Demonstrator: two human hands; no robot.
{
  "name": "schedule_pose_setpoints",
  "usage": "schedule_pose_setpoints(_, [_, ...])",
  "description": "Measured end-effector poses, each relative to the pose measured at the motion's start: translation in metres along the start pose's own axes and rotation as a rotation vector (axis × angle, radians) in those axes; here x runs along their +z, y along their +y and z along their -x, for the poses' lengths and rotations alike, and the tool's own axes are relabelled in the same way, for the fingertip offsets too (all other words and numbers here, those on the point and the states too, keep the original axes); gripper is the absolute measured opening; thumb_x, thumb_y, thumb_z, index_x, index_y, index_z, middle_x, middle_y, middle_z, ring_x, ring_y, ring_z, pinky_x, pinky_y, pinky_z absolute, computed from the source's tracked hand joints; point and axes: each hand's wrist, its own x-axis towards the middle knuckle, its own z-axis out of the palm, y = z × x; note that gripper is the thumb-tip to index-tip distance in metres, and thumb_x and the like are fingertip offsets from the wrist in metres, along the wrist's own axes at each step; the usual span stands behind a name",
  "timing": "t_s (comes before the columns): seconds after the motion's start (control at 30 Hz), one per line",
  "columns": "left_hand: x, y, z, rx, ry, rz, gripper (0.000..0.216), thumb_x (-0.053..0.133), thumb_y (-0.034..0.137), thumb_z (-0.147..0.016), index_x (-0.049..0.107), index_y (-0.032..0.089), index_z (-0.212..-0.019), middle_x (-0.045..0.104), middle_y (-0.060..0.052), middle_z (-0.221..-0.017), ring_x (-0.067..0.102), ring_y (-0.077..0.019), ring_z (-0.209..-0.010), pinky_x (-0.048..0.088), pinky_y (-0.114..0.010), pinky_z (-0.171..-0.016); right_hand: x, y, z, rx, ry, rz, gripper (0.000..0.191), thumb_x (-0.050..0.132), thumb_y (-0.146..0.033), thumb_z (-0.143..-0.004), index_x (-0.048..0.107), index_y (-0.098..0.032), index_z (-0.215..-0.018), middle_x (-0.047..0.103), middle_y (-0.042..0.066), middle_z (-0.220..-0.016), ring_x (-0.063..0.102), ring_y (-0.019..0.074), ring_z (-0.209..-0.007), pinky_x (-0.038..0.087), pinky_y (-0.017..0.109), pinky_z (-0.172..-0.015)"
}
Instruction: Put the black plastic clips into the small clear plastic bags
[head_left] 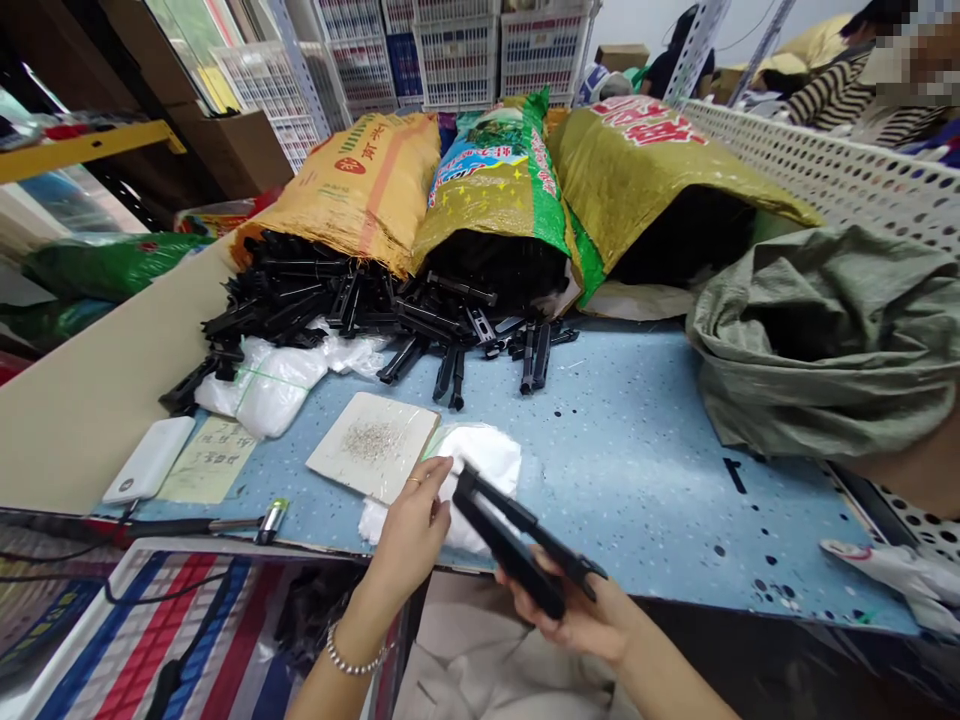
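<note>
My right hand (574,610) is wrapped round a black stapler-like part (502,540), whose two long arms spread apart in a narrow V. Close to the part's upper left end is my left hand (420,515), its fingers curled together at the tips. Whatever those fingertips hold, if anything, is too small to make out. Behind both hands lies a crumpled white cloth or bag (484,455). Beside it, a pale square board (352,455) carries a scatter of tiny brownish bits. Several similar black parts (450,375) lie loose farther back.
Black parts spill from an orange sack (360,190) and a green-and-gold sack (487,190); another gold sack (652,170) and a grey-green sack (840,340) stand right. A plastic bundle (262,390), white device (150,460) and metal-headed tool (274,520) lie left. People sit beyond the perforated panel (847,170).
</note>
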Motion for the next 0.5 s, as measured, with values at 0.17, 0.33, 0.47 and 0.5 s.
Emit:
schedule_pose_setpoints(0.17, [-0.001, 0.01, 0.011, 0.067, -0.057, 0.069, 0.059, 0.039, 0.011, -0.086, 0.036, 0.025, -0.143, 0.038, -0.01, -0.145, 0.054, -0.0196, -0.118, 0.043, -0.035, -0.104, -0.023, 0.009, -0.021, 0.116, -0.079, -0.16, 0.043, 0.075, -0.037, -0.073, 0.065, -0.005, -0.1, 0.063, 0.003, -0.071, 0.042, 0.0014, -0.046, 0.031, 0.005, -0.036])
schedule_pose_setpoints(0.33, [0.012, 0.037, 0.036, 0.302, -0.319, 0.169, 0.062, 0.033, 0.008, -0.088, 0.029, 0.027, -0.146, 0.038, -0.008, -0.147, 0.036, -0.0192, -0.136, 0.035, -0.039, -0.112, -0.012, 0.001, -0.05, -0.223, 0.172, 0.259, 0.026, 0.072, -0.039, -0.074, 0.066, -0.015, -0.079, 0.059, -0.001, -0.062, 0.046, 0.0062, -0.046, 0.035, 0.013, -0.038])
schedule_pose_setpoints(0.47, [0.007, 0.045, 0.042, 0.261, -0.379, 0.225, 0.061, 0.043, 0.01, -0.084, 0.037, 0.028, -0.143, 0.046, -0.008, -0.14, 0.045, -0.0195, -0.127, 0.04, -0.035, -0.108, 0.012, 0.003, -0.042, -0.559, 0.354, 0.781, 0.009, 0.069, -0.026, -0.074, 0.066, -0.018, -0.077, 0.06, -0.001, -0.069, 0.055, 0.0122, -0.062, 0.044, 0.02, -0.052])
schedule_pose_setpoints(0.5, [-0.003, 0.046, 0.045, 0.222, -0.372, 0.227, 0.056, 0.047, 0.014, -0.084, 0.045, 0.029, -0.138, 0.052, -0.008, -0.134, 0.05, -0.0202, -0.122, 0.042, -0.034, -0.105, 0.017, 0.003, -0.036, -0.561, 0.292, 0.836, 0.009, 0.069, -0.023, -0.073, 0.067, -0.019, -0.081, 0.062, -0.001, -0.075, 0.057, 0.0131, -0.069, 0.045, 0.021, -0.058])
